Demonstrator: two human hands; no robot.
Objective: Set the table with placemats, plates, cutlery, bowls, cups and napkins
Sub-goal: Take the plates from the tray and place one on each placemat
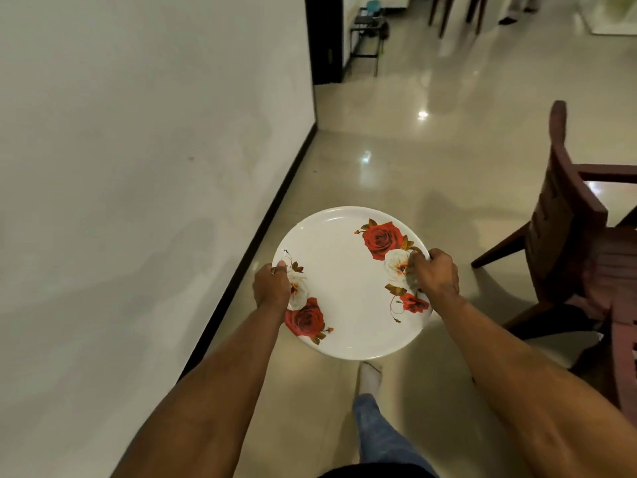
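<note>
A round white plate (348, 288) printed with red and white roses is held level in front of me, above the floor. My left hand (271, 284) grips its left rim, thumb on top. My right hand (436, 274) grips the right rim with fingers curled over the edge. The undersides of both hands are hidden by the plate. No table, placemat or cutlery shows in this view.
A pale wall (138, 167) with a dark skirting runs along my left. A dark wooden chair (568, 243) stands close on the right. Glossy tiled floor (396, 150) stretches ahead to a small metal stand (367, 36) and more chair legs (455, 12) far off.
</note>
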